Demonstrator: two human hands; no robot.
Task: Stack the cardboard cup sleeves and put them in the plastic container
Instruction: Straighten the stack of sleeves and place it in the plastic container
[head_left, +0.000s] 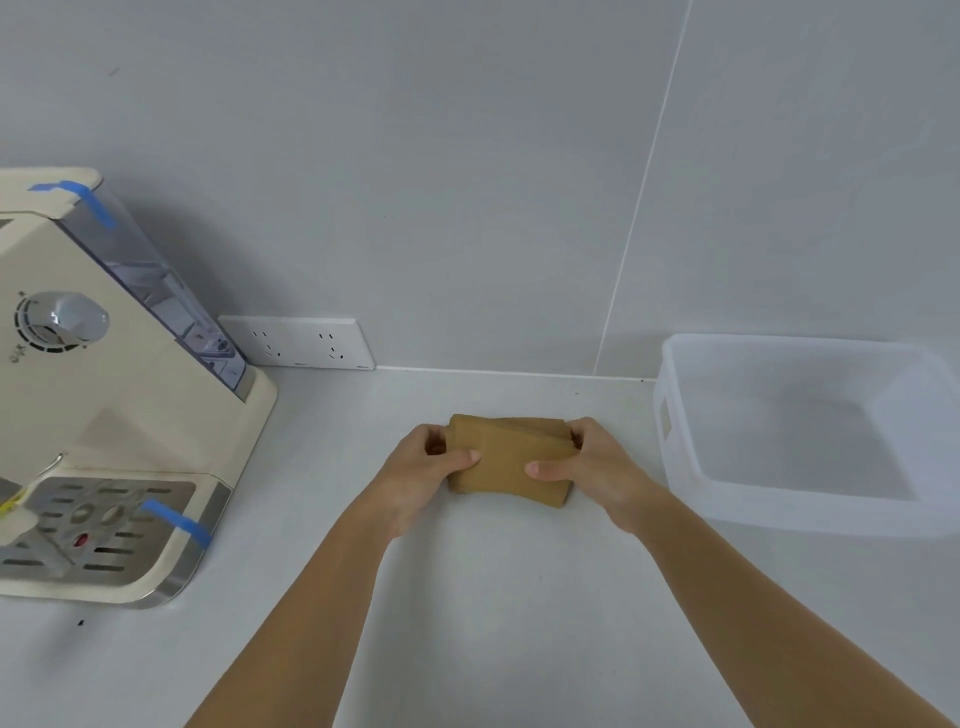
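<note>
A stack of brown cardboard cup sleeves (506, 460) lies flat on the white counter, near the back wall. My left hand (428, 465) grips the stack's left end, thumb on top. My right hand (589, 462) grips its right end the same way. The sleeves are roughly aligned, with the edges slightly fanned at the right. A translucent plastic container (779, 506) stands to the right of the stack, a short gap away, with nothing visible inside it.
A cream coffee machine (119, 431) with blue tape strips fills the left side of the counter (467, 597). A white double wall socket (298, 343) sits low on the grey wall behind.
</note>
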